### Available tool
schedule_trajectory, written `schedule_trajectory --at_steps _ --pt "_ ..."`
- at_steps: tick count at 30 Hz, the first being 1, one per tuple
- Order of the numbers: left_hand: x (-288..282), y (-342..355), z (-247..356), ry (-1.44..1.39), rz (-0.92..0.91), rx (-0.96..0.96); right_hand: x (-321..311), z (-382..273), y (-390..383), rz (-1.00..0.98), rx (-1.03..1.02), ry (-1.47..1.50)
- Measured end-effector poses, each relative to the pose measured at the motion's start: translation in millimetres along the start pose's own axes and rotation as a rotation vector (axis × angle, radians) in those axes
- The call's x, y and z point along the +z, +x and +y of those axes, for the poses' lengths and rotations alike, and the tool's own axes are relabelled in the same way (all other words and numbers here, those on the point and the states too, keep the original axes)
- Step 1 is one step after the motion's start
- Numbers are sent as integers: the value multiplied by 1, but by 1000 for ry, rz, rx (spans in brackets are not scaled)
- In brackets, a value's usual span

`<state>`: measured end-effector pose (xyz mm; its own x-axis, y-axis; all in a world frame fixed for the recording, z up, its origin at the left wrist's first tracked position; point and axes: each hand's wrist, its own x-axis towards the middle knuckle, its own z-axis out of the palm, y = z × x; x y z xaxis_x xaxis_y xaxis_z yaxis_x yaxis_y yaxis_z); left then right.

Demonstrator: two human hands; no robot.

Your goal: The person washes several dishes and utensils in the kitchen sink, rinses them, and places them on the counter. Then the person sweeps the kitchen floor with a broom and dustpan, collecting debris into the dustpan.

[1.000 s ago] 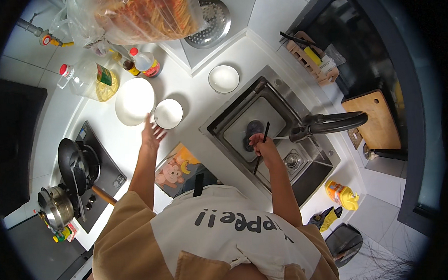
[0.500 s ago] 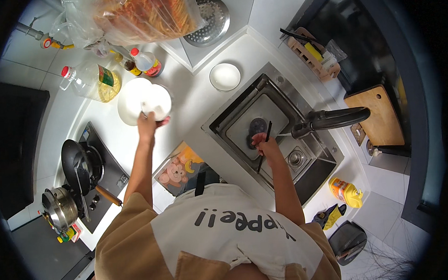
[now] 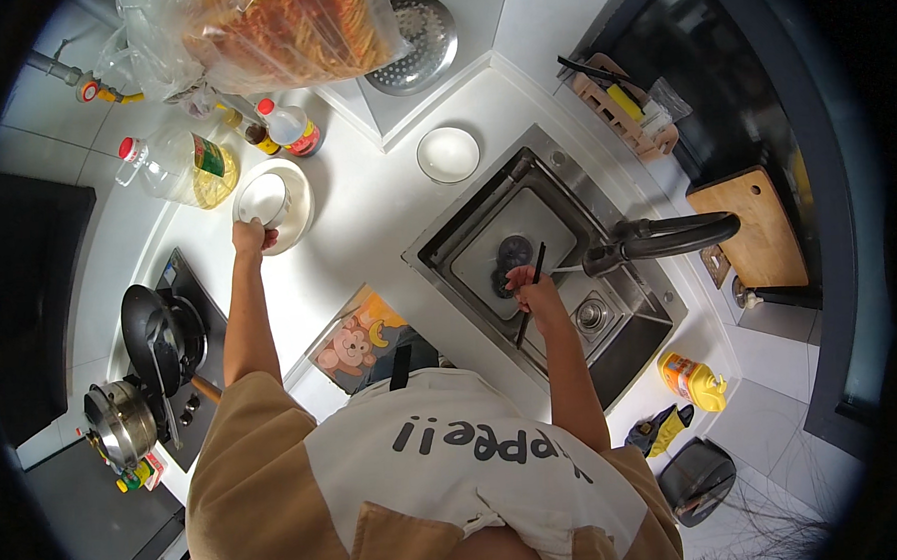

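My left hand is closed on a small white bowl, which it holds over or inside a larger white dish on the counter. Another white bowl stands by the sink's upper left corner. My right hand holds black chopsticks over the steel sink, where a thin stream of water runs from the black tap. Dark, rounded things that I cannot make out lie in the basin below that hand.
At left are a hob with a black pan and steel pot. Bottles, an oil jug and a hanging bag are behind. At right are a cutting board and yellow bottle.
My left hand, first open near the bowls, took hold of the small bowl and moved it leftward over the larger dish. My right hand stays in about the same place with the chopsticks.
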<state>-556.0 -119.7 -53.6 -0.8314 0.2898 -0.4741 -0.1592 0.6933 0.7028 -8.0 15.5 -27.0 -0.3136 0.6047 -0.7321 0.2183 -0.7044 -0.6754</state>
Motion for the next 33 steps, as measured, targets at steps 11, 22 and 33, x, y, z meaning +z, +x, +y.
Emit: schedule_trajectory --at_steps 11,22,33 --pt "7 27 -30 -170 -64 -11 1 -3 -3 26 10 14" --pt "-5 -12 25 993 245 380 -13 4 -14 2 -68 70" --pt "264 -124 96 -57 -678 103 -31 31 -35 62 -173 -66"
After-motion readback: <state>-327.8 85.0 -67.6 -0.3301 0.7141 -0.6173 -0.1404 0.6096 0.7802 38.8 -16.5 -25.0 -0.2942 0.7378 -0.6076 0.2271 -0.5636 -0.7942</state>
